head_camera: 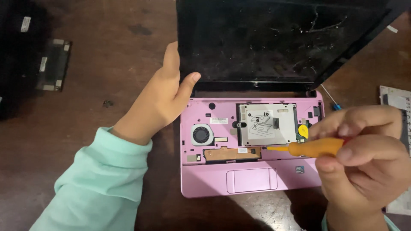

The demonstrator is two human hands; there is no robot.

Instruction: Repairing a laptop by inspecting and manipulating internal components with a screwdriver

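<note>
A small pink laptop [214, 175] lies open on the dark wooden table, its keyboard off, showing a round fan [202, 134], a silver drive bay [267, 124] and a copper-coloured strip [233, 153]. Its black screen [265, 38] is cracked and tilted back. My left hand [162, 96] grips the screen's lower left corner, thumb on the bezel. My right hand [364, 154] holds an orange-handled screwdriver [314, 147], its tip pointing left at the drive bay's lower right corner.
A black flat part [53, 64] and another dark object lie at the far left. A thin blue-handled tool [332, 100] rests right of the hinge. A pale panel [396, 100] sits at the right edge.
</note>
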